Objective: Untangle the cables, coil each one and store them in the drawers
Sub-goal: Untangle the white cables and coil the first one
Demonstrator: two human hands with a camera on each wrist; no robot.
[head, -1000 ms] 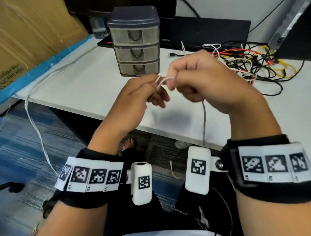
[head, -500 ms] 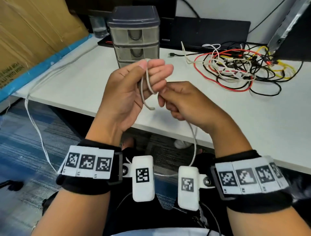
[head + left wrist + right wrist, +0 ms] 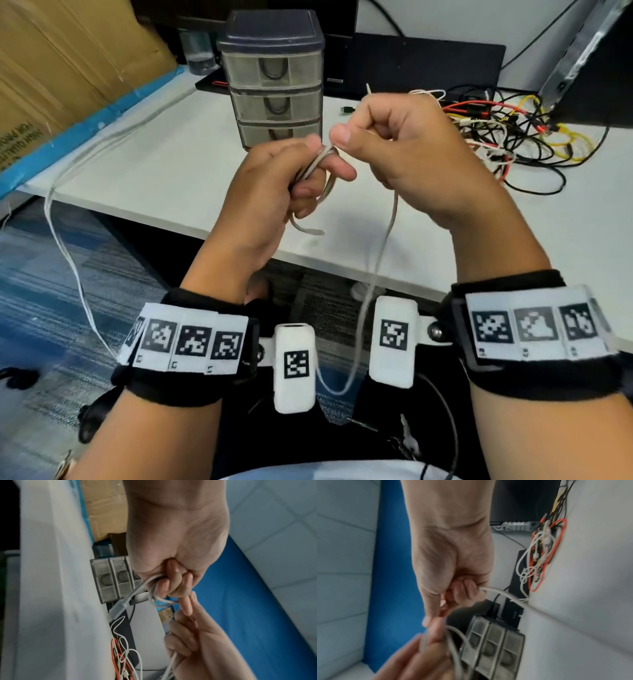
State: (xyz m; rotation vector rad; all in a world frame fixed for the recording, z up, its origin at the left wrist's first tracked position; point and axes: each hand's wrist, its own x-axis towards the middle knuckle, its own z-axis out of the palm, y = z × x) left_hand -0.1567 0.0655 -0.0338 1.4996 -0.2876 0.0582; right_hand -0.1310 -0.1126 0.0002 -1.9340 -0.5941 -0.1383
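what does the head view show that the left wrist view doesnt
Only the head view shows both wrist bands, the slack of the white cable hanging below the table edge, and the whole cable pile.

Only the left wrist view shows the palm side of the left hand: fingers curled round several cable turns, and the cable's plug sticking out.

Both show the left hand gripping the coil, the right hand pinching the cable beside it, and the closed drawers.
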